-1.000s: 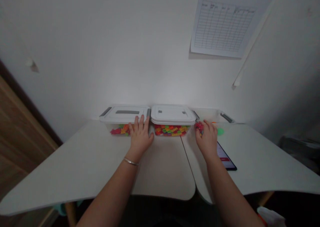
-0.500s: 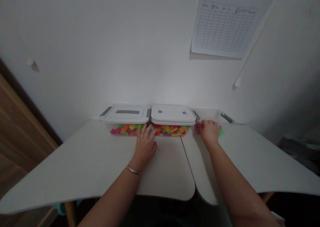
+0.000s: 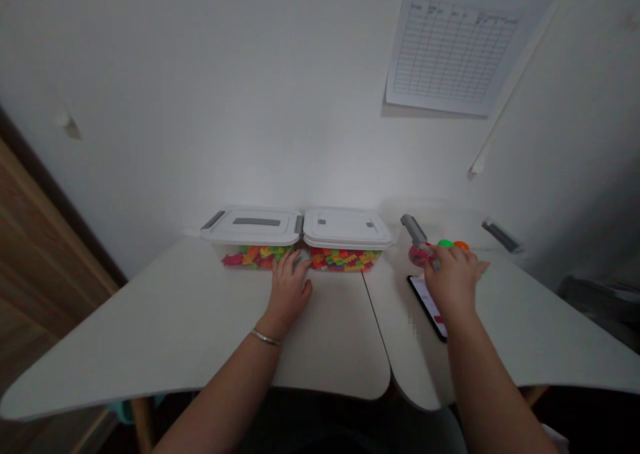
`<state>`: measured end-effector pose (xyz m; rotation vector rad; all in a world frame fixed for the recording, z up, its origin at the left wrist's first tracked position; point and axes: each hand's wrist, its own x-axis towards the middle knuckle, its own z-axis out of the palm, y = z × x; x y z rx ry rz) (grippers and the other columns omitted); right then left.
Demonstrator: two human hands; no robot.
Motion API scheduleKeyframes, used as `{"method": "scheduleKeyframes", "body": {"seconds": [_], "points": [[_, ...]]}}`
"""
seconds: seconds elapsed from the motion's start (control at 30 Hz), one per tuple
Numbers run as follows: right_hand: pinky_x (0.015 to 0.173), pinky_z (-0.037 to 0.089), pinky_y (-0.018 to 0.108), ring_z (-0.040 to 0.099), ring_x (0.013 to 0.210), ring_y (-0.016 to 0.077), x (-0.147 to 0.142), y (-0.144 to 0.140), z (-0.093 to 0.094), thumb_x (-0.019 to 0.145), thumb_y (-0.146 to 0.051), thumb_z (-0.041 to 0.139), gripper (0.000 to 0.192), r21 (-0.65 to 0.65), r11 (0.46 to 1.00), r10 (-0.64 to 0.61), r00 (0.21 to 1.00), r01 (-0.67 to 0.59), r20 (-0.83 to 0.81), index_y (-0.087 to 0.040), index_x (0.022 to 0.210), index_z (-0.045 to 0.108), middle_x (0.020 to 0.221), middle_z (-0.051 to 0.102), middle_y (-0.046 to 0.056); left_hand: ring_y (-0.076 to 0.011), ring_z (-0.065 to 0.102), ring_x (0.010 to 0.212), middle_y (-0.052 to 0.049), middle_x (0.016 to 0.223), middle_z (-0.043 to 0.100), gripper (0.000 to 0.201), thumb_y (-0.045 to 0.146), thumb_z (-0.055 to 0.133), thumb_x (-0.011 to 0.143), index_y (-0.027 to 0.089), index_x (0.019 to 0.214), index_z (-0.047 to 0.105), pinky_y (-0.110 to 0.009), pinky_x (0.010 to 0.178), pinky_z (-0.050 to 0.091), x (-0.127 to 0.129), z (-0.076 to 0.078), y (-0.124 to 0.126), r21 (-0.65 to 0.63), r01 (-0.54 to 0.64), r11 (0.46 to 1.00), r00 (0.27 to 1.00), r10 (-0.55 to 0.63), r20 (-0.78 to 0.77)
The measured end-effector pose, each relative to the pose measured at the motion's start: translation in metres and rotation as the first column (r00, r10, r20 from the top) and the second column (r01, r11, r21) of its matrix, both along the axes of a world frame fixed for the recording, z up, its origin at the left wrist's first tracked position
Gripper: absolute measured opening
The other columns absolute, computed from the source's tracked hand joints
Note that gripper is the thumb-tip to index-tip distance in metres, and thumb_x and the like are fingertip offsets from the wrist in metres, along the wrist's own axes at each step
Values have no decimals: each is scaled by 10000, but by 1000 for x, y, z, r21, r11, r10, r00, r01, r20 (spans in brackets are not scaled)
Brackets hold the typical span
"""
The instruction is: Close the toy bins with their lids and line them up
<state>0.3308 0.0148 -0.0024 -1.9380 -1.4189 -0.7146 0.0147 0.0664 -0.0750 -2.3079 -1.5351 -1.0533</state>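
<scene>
Nearest the viewer, two bare forearms reach forward over a pale counter (image 3: 175, 334) made of two rounded tops that meet at a seam. A thin bracelet (image 3: 264, 337) circles the left wrist.

The left hand (image 3: 289, 293) lies palm-down on the counter, fingers loosely spread and holding nothing; its fingertips touch the lower front of the two lidded boxes where they meet.

Beside the right forearm, a phone (image 3: 428, 298) lies flat on the right-hand top, its screen lit; the right wrist covers part of it.

The right hand (image 3: 453, 279) is laid over the near edge of a clear open box (image 3: 493, 231), its fingers curled over the rim; whether they pinch anything cannot be told. Red, green and orange pieces (image 3: 440, 247) show inside this box, just beyond the fingers. A grey latch (image 3: 413, 229) stands up at its left end.

Farther back, a left lidded box (image 3: 253, 226) and a middle lidded box (image 3: 346, 228) stand side by side, touching, both against the wall and filled with small coloured blocks (image 3: 340, 259).

On the white wall above and to the right hangs a printed table sheet (image 3: 453, 51).
</scene>
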Motion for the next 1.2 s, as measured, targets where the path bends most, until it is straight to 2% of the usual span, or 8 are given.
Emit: {"method": "scheduleKeyframes", "body": {"seconds": [0.2, 0.4, 0.53, 0.6, 0.7, 0.83, 1.03, 1.2], "points": [[961, 279, 645, 505, 979, 342, -35, -60, 13, 837, -313, 515, 236, 20, 995, 101, 995, -101, 21, -213, 971, 681, 966, 644, 130, -319, 399, 1319, -160, 1372, 480, 410, 170, 514, 792, 175, 1192, 600, -534, 1089, 329, -1, -1, 4, 7, 31, 999, 997, -31, 68], [1012, 152, 704, 505, 895, 325, -81, -86, -6, 871, -299, 499, 181, 14, 930, 367, 930, -366, -12, -309, 922, 672, 890, 651, 91, -289, 421, 1297, -143, 1351, 500, 359, 197, 506, 826, 191, 1172, 602, -523, 1082, 336, -5, 1, 6, -22, 132, 991, 955, -121, 270], [1033, 153, 651, 502, 826, 293, -108, -92, -19, 896, -303, 501, 167, 6, 873, 488, 872, -488, 22, -345, 923, 660, 811, 642, 58, -255, 451, 1270, -135, 1333, 523, 335, 247, 450, 883, 179, 1183, 583, -494, 1092, 330, -8, 1, 9, -15, 201, 979, 918, -183, 350], [1024, 217, 585, 503, 798, 261, -121, -93, -21, 897, -281, 523, 141, -18, 859, 512, 858, -511, 46, -334, 894, 654, 798, 644, 38, -243, 465, 1257, -129, 1307, 546, 335, 290, 412, 914, 182, 1185, 575, -482, 1094, 330, -8, 1, 9, -9, 253, 968, 885, -228, 406], [883, 359, 425, 514, 782, 217, -137, -89, -21, 862, -188, 599, 102, -75, 851, 525, 850, -521, 51, -276, 841, 647, 799, 651, 16, -222, 547, 1149, -122, 1219, 598, 374, 371, 354, 955, 187, 1209, 557, -432, 1024, 415, -8, 1, 8, -13, 341, 940, 818, -290, 497], [752, 377, 353, 540, 791, 209, -149, -80, -21, 803, -138, 680, 122, -95, 839, 542, 837, -535, 71, -233, 872, 648, 828, 667, 14, -202, 609, 1018, -116, 1194, 615, 463, 476, 304, 973, 200, 1264, 536, -382, 932, 479, -5, 1, 5, -15, 451, 893, 722, -354, 595], [755, 408, 357, 587, 836, 217, -166, -69, -25, 827, -140, 660, 226, -112, 811, 585, 800, -574, 136, -214, 1040, 642, 902, 687, 32, -234, 526, 1188, -111, 1294, 571, 534, 559, 311, 952, 220, 1266, 578, -419, 1035, 402, -6, 1, 5, -2, 540, 841, 637, -407, 654], [779, 436, 346, 610, 847, 193, -177, -70, -25, 859, -67, 568, 346, -137, 716, 698, 695, -685, 170, -163, 1191, 592, 985, 704, 51, -230, 407, 1317, -107, 1374, 504, 555, 556, 273, 959, 227, 1306, 555, -419, 1142, 265, -15, 5, 4, 27, 552, 833, 613, -428, 664]]}}
